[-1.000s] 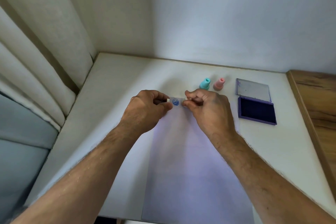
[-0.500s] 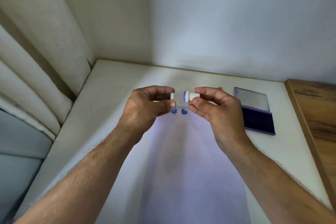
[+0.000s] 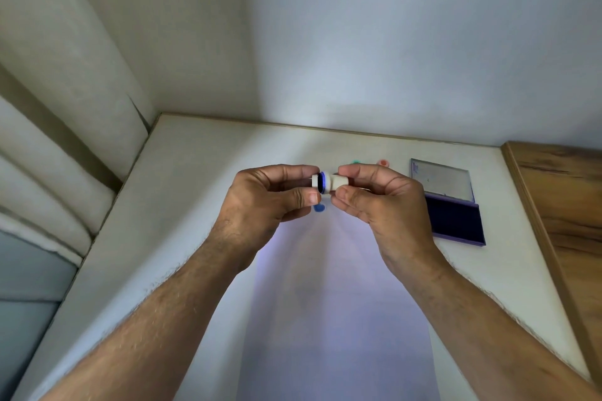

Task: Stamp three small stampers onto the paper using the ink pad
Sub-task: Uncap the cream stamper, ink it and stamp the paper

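A small white stamper [image 3: 335, 183] with a blue-inked face is held sideways above the paper [image 3: 335, 303]. My right hand [image 3: 381, 205] pinches its body. My left hand [image 3: 270, 202] pinches its white cap [image 3: 315, 180], which sits right against the inked face. A blue stamp mark [image 3: 319, 208] shows on the paper's far end, just below the hands. Only the tops of a teal stamper [image 3: 356, 161] and a pink stamper [image 3: 383, 162] peek out behind the hands. The open purple ink pad [image 3: 456, 221] lies to the right.
The ink pad's clear lid [image 3: 441, 179] lies flat behind the pad. The white table [image 3: 195, 189] meets walls at the back and left. A curtain [image 3: 49, 140] hangs at the left, and a wooden surface [image 3: 566, 205] borders the right.
Both hands rose off the paper with the white stamper. The cap and stamper, apart half a second ago, now sit together. The view has tilted upward.
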`<state>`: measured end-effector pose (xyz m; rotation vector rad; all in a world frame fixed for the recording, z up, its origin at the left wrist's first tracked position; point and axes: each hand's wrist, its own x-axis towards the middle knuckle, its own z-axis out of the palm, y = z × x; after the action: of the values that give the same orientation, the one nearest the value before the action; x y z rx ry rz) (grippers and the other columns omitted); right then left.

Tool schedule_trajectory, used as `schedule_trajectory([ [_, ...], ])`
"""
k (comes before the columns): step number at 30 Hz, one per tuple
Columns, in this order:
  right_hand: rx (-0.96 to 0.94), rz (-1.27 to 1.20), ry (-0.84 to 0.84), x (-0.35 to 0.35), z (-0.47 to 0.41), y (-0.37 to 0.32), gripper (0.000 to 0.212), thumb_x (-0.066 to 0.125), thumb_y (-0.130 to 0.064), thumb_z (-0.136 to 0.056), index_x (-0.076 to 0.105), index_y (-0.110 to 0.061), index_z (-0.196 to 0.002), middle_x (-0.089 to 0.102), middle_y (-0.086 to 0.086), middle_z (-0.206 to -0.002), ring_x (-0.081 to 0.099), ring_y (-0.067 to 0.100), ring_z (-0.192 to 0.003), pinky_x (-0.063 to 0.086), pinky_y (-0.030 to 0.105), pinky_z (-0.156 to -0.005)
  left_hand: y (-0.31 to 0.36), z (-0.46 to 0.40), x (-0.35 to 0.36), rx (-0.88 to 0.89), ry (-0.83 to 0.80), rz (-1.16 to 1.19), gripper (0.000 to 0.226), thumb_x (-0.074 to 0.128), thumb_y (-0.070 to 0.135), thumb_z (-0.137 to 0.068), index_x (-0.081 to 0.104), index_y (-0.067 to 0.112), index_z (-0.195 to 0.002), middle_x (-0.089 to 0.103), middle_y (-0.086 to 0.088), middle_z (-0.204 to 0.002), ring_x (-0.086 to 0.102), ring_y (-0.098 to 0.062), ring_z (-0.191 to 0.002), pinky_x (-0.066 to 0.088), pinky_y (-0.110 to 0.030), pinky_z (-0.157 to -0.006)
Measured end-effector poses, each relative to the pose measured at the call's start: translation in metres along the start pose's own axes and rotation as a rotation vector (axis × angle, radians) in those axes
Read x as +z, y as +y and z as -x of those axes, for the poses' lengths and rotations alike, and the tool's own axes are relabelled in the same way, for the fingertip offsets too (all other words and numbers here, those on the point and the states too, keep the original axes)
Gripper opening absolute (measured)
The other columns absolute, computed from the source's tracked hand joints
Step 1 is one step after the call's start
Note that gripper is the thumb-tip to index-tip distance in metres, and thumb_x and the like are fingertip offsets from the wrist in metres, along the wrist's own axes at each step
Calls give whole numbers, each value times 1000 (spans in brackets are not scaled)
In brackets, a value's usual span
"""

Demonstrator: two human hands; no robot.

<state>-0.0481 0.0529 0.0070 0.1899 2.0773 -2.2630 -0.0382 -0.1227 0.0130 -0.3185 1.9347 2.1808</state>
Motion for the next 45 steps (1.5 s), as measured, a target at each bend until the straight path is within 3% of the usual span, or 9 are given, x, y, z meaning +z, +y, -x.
schedule_trajectory([
  [7,-63,138,-33,3,3,-1,34,73,6,-77,77,-27,-85,77,-2,-82,75,18,-79,60,38,-81,1,1,-2,-16,23,6,24,77,0,-78,78,14,-97,79,-10,-87,75,-20,-79,60,-27,-72],
  [12,-213,352,1,5,9,-3,31,75,-1,-77,75,-30,-90,76,-18,-82,71,-2,-80,53,13,-79,1,1,-4,-27,12,0,21,77,4,-79,78,10,-100,78,-11,-82,75,-19,-77,58,-25,-69],
  [21,-527,548,-17,-1,13,-3,27,80,-2,-76,76,-15,-100,70,-19,-88,70,-5,-85,51,9,-81,2,4,-6,8,-48,19,24,80,14,-68,81,18,-91,79,-9,-85,75,-19,-81,58,-24,-71],
  [26,-407,471,-68,-4,12,-8,25,80,-10,-76,77,-18,-99,75,-14,-85,72,-1,-80,56,16,-79,4,4,-7,40,-80,8,28,81,17,-63,82,23,-90,79,-7,-88,76,-24,-86,58,-25,-72],
  [29,-184,250,-103,-3,10,-11,22,78,-7,-77,77,-24,-93,78,-3,-78,76,14,-71,61,26,-72,6,4,-9,69,-93,8,29,81,17,-62,82,25,-89,79,-8,-88,76,-24,-84,58,-25,-72],
  [32,-78,89,-126,0,6,-11,21,74,-1,-80,76,-18,-92,78,8,-80,76,24,-73,61,28,-68,8,4,-9,113,-61,-22,29,82,16,-61,81,25,-89,79,-6,-83,76,-22,-78,58,-23,-70],
  [35,-45,40,-109,2,5,-11,21,72,0,-82,76,-17,-93,77,9,-82,76,27,-75,61,28,-68,8,4,-5,128,-13,-55,29,83,11,-64,80,23,-91,79,0,-79,75,-17,-73,57,-21,-68],
  [39,-45,61,-48,2,6,-11,21,74,-2,-82,74,-18,-96,77,6,-78,75,24,-71,61,32,-69,4,2,-2,88,79,-63,38,82,3,-72,74,21,-104,79,2,-90,76,-16,-84,59,-24,-75],
  [45,-82,158,123,1,3,-9,14,77,-6,-79,74,-15,-89,75,0,-75,71,18,-58,59,29,-56,0,-1,-8,76,195,-121,33,76,0,-80,75,19,-106,79,8,-92,75,-8,-84,57,-17,-71],
])
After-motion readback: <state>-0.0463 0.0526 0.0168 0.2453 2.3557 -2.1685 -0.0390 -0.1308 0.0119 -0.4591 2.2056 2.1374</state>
